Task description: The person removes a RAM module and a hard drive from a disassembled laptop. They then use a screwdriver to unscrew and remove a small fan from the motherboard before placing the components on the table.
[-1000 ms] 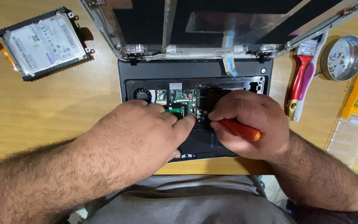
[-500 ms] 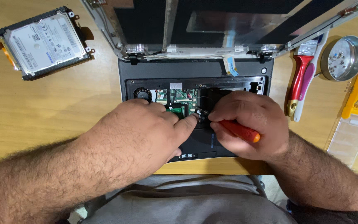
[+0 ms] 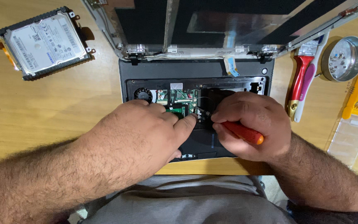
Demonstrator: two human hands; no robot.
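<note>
The opened black laptop base (image 3: 195, 74) lies at twelve o'clock on the wooden surface (image 3: 54, 108), a silver hard drive (image 3: 42, 41) already out at ten. Right hand (image 3: 255, 124) holds the orange-handled screwdriver (image 3: 241, 132) on a screw; left hand (image 3: 146, 132), its grip empty, presses the green circuit board (image 3: 178, 108), not yet freed.

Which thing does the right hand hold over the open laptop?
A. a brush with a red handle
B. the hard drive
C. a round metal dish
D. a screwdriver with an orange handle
D: the right hand grips the screwdriver with the orange handle, its tip down at the opened laptop beside the left hand.
</note>
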